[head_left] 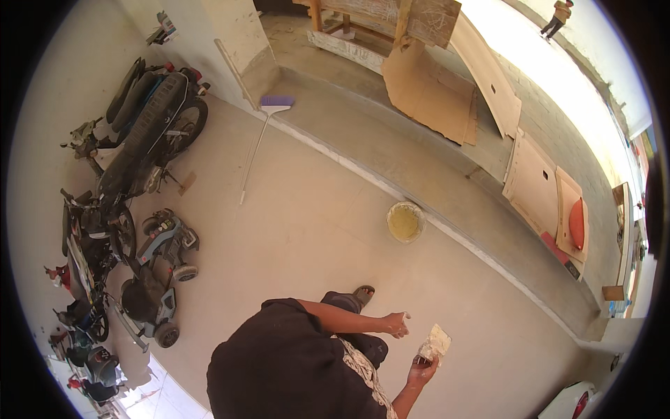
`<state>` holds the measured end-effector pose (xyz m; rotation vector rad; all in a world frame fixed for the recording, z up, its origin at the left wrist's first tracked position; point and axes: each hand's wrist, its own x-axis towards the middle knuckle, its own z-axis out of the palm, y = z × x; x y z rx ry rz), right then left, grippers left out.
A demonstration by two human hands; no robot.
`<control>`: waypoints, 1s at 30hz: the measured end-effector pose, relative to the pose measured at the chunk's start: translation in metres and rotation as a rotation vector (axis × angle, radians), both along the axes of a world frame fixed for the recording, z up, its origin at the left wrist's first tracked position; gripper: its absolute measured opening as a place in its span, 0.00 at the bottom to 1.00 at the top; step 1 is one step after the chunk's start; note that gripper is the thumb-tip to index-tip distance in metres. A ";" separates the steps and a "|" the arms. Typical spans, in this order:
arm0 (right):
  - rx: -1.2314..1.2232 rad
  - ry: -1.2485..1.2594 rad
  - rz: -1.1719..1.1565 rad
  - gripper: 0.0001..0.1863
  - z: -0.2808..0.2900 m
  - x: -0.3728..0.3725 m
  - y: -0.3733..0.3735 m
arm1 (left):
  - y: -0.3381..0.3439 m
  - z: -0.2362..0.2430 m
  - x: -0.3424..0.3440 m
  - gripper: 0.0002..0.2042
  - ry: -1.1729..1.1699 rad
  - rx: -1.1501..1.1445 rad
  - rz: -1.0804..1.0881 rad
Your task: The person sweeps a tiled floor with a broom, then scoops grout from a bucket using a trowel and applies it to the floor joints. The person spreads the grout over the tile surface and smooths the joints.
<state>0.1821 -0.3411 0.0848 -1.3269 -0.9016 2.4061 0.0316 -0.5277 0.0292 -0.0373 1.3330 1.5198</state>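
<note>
My left hand (396, 325) is held out in front of my body, holding nothing, with loosely bent fingers slightly apart and pale smears on them. Lower and to the right, my right hand (422, 371) grips a flat scraper (436, 341) coated in cream-coloured paste, its blade angled upward. Beyond both hands, a round bucket (405, 223) of yellowish paste stands on the floor beside the step's edge. One sandalled foot (363, 295) of mine shows just past my left forearm.
Motorcycles (143, 126) and a ride-on kart (157, 307) line the left wall. A purple-headed broom (276, 103) lies by the raised step (335, 112). Cardboard sheets (433, 98), a red oval object (576, 222) and a wooden bench are beyond it. Another person (558, 17) stands far off, top right.
</note>
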 end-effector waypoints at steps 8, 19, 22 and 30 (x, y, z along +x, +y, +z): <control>-0.020 0.058 0.424 0.18 -0.010 -0.161 0.046 | -0.146 -0.050 0.016 0.29 0.119 -0.422 0.758; 0.065 -0.041 1.038 0.21 -0.066 -0.305 -0.142 | -0.278 -0.167 0.353 0.18 -0.592 -1.187 1.165; 0.151 -0.116 1.068 0.22 -0.084 -0.318 -0.188 | -0.278 -0.169 0.375 0.16 -0.841 -0.689 1.596; 0.510 -0.562 0.997 0.13 -0.112 -0.337 -0.243 | -0.437 -0.185 0.256 0.24 -0.684 -0.884 1.501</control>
